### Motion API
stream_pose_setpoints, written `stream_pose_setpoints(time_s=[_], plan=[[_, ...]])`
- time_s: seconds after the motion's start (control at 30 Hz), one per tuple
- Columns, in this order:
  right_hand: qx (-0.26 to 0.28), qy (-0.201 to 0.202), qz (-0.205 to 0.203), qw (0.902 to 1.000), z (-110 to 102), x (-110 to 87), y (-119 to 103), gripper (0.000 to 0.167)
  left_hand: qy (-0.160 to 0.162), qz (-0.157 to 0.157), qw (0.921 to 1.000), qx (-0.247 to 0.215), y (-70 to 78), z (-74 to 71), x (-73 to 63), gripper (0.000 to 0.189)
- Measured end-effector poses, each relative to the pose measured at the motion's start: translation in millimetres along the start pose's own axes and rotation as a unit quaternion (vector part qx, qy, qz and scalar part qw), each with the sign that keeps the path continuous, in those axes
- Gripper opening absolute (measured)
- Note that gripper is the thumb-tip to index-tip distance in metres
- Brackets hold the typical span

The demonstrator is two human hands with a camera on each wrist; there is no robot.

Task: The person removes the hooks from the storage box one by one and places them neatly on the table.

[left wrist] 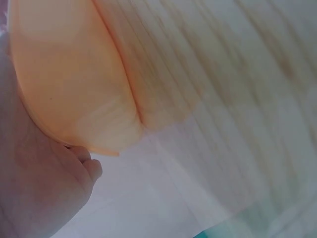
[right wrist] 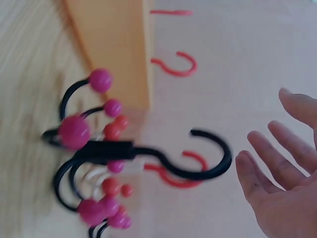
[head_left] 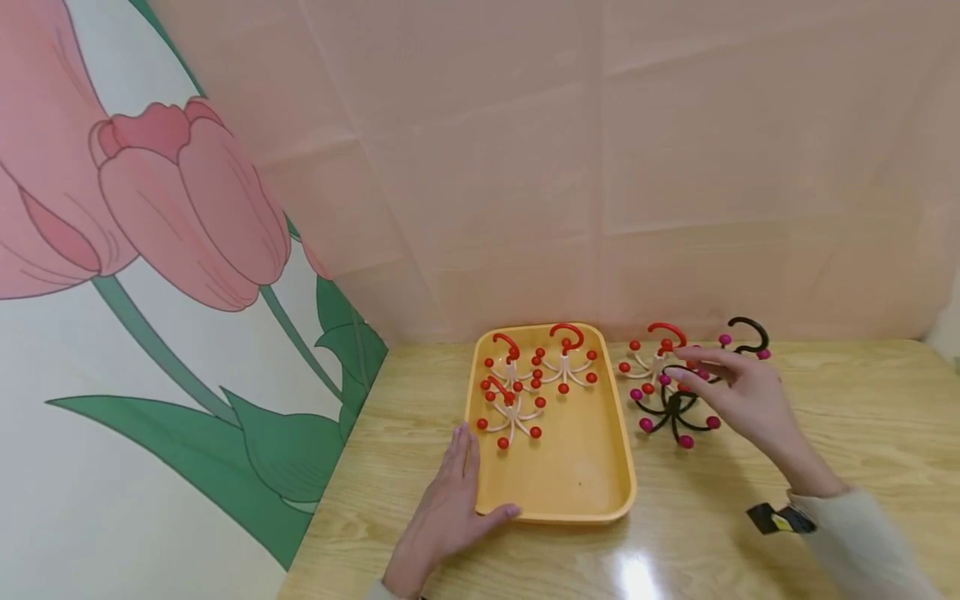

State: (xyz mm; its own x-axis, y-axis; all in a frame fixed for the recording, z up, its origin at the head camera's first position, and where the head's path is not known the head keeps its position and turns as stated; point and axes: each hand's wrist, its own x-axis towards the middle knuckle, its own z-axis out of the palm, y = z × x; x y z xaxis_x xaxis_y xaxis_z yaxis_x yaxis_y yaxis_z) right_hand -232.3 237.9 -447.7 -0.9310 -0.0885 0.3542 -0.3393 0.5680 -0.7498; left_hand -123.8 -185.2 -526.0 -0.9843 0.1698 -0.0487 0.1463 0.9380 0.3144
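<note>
My left hand (head_left: 442, 512) rests against the front left corner of an orange tray (head_left: 573, 475), its fingers along the left side and thumb at the front rim. Three white claw hooks with red ball tips and red hooks, one of them the front claw hook (head_left: 512, 412), stand in the tray. My right hand (head_left: 750, 408) hovers over a black claw hook with magenta balls (right wrist: 106, 150) right of the tray. In the right wrist view its fingers (right wrist: 277, 156) are spread beside the black hook's curved end, apart from it.
Behind the near black claw hook are another red-and-white claw hook (head_left: 666, 329) and a second black one (head_left: 763, 335). A pink cloth backdrop (head_left: 487, 167) rises behind the wooden table (head_left: 862, 408). A tulip-printed panel (head_left: 187, 350) stands at left.
</note>
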Motion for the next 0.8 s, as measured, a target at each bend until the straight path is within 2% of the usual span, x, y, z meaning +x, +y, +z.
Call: stream_pose_setpoints(time_s=[0.33, 0.67, 0.8], plan=[[0.051, -0.028, -0.043, 0.9974, 22, 8.7, -39, 0.027, 0.009, 0.006, 0.9999, 0.011, -0.5, 0.5, -0.1, 0.126], [0.061, -0.109, -0.058, 0.9904, 58, 15.7, -72, 0.025, 0.014, 0.012, 0.9997, 0.014, -1.1, 1.2, -2.1, 0.124], [0.075, -0.127, -0.058, 0.9874, 76, 19.7, -80, 0.028, 0.009, 0.007, 0.9999, 0.011, -0.9, 0.9, -0.9, 0.124]])
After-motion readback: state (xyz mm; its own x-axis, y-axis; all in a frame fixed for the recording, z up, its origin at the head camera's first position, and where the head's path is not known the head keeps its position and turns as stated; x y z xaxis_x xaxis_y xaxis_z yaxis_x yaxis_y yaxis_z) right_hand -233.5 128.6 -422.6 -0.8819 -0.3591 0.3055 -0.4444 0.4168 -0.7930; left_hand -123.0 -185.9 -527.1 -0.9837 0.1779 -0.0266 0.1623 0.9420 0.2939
